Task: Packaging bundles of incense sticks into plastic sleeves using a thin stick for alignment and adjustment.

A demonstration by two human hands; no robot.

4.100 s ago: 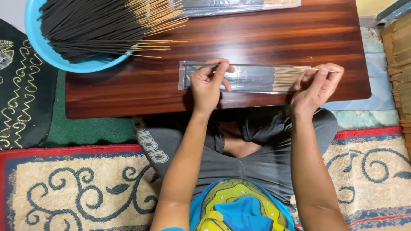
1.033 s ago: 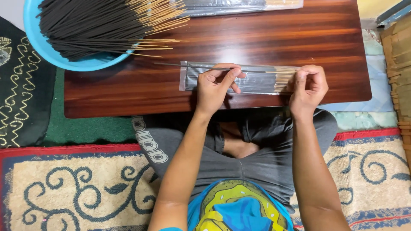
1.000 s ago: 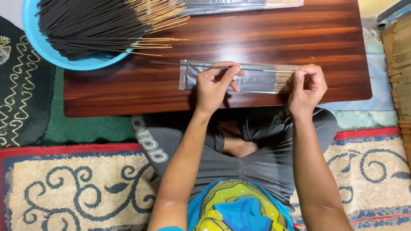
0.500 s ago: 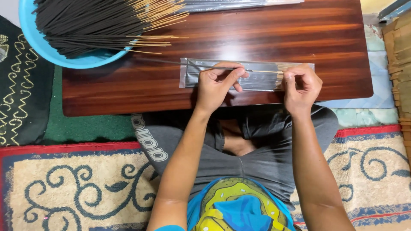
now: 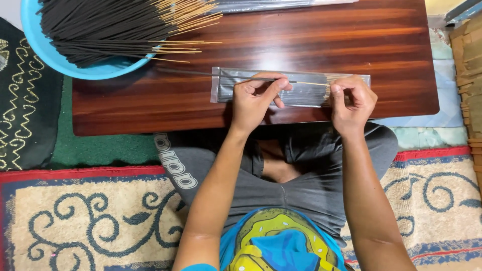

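A clear plastic sleeve (image 5: 301, 93) partly filled with dark incense sticks lies on the low wooden table (image 5: 311, 40), close to its near edge. My left hand (image 5: 253, 103) rests on the sleeve's middle and pinches a single thin incense stick (image 5: 201, 74) that lies along the sleeve's far edge. The stick's dark end pokes out past the sleeve's left end. My right hand (image 5: 351, 100) is closed on the stick's bare bamboo end, over the sleeve's right part.
A light blue basin (image 5: 55, 55) full of loose black incense sticks (image 5: 110, 27) overhangs the table's far left corner. Another filled sleeve (image 5: 261, 5) lies at the far edge. Brown cardboard pieces (image 5: 469, 75) stack at the right. Patterned rugs (image 5: 95, 221) cover the floor.
My right hand has slid left along the sleeve, and the single stick has moved left so its dark end sticks out beyond the sleeve's left end. The left hand stayed put.
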